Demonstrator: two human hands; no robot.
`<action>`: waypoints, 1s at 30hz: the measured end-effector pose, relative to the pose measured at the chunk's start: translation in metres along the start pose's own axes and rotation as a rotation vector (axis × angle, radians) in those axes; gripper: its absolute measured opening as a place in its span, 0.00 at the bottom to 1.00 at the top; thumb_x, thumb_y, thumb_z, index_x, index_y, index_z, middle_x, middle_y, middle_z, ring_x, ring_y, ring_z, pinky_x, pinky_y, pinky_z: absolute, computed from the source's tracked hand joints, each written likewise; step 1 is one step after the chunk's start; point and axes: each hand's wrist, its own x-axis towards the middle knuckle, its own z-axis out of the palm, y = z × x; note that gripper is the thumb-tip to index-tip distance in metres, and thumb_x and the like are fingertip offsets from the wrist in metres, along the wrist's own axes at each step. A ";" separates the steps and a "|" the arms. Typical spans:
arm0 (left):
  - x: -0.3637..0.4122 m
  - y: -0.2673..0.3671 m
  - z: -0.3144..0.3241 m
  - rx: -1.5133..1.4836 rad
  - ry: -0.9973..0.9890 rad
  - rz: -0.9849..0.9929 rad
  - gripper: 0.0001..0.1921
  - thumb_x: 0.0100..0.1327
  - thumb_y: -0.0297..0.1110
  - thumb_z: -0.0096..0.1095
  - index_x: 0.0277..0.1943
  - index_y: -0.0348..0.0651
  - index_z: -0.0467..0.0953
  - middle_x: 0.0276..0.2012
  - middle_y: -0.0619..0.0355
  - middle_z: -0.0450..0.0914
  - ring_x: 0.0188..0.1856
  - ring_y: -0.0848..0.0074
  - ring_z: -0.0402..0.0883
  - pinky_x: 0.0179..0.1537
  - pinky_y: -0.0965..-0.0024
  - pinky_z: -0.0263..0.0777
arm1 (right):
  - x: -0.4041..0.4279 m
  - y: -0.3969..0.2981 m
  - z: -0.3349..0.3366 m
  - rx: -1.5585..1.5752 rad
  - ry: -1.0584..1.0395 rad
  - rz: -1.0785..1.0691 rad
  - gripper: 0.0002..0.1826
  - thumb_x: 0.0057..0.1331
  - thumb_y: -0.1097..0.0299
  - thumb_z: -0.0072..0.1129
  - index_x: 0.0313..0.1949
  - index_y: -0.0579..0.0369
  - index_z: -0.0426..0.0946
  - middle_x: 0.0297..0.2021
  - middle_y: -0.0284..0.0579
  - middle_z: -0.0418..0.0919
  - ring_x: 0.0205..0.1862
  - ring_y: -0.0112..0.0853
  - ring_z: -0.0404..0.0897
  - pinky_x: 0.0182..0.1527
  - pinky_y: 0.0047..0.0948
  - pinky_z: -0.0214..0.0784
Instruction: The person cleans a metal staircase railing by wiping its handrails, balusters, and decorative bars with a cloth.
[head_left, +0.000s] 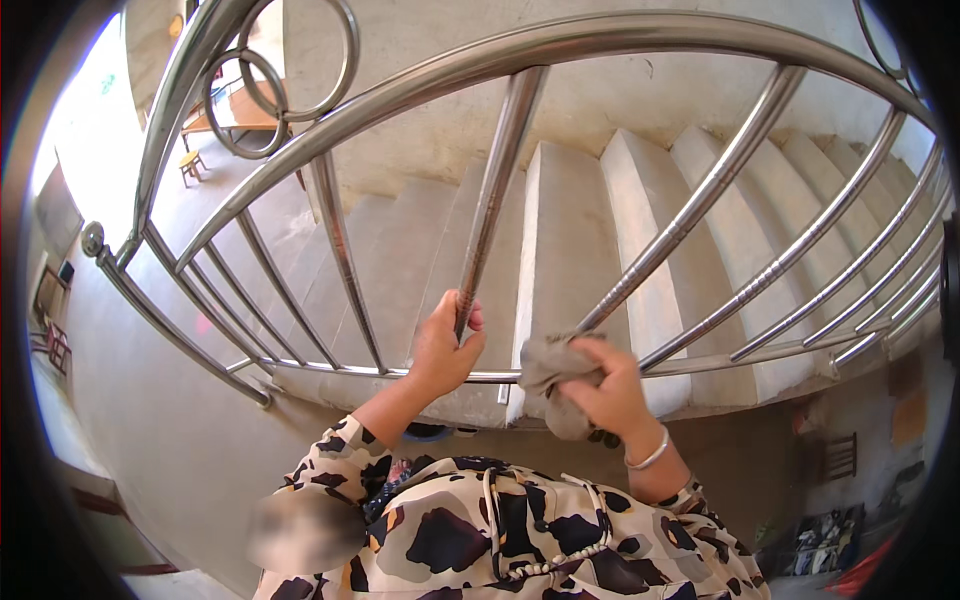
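Note:
My left hand (448, 346) is closed around the lower part of an upright metal baluster (491, 191) of a stair railing. In my right hand (611, 388) is a crumpled grey-brown cloth (559, 375), held at the foot of the baluster to the right (686, 206), by the bottom rail (491, 376). The cloth hides that baluster's lower end. A curved, shiny handrail (600, 39) runs above both hands. A bangle sits on my right wrist.
Concrete stairs (574, 225) lie behind the railing, against a wall. To the left are the railing's end post (180, 322), metal rings (281, 97), a small wooden stool (192, 165) and a chair (56, 346). A dark rack (825, 541) stands at the lower right.

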 end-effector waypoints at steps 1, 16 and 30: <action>-0.001 0.001 0.000 0.001 -0.013 0.018 0.12 0.48 0.22 0.53 0.38 0.38 0.64 0.27 0.58 0.70 0.31 0.75 0.71 0.36 0.73 0.65 | 0.003 -0.009 -0.004 0.247 0.090 -0.109 0.23 0.45 0.76 0.59 0.45 0.61 0.68 0.41 0.53 0.71 0.42 0.39 0.73 0.45 0.29 0.64; -0.038 -0.053 -0.026 0.046 0.011 0.042 0.18 0.48 0.20 0.52 0.45 0.36 0.66 0.34 0.53 0.74 0.41 0.69 0.75 0.43 0.71 0.67 | 0.079 -0.013 0.103 0.320 0.291 -0.322 0.29 0.50 0.73 0.61 0.51 0.64 0.60 0.41 0.48 0.72 0.43 0.33 0.73 0.47 0.27 0.63; -0.071 -0.071 -0.032 -0.236 -0.008 -0.357 0.10 0.54 0.24 0.55 0.41 0.40 0.72 0.29 0.61 0.76 0.28 0.86 0.72 0.28 0.82 0.66 | 0.131 -0.107 0.029 0.491 0.465 -0.496 0.30 0.45 0.86 0.58 0.50 0.63 0.61 0.41 0.45 0.71 0.43 0.30 0.72 0.46 0.29 0.68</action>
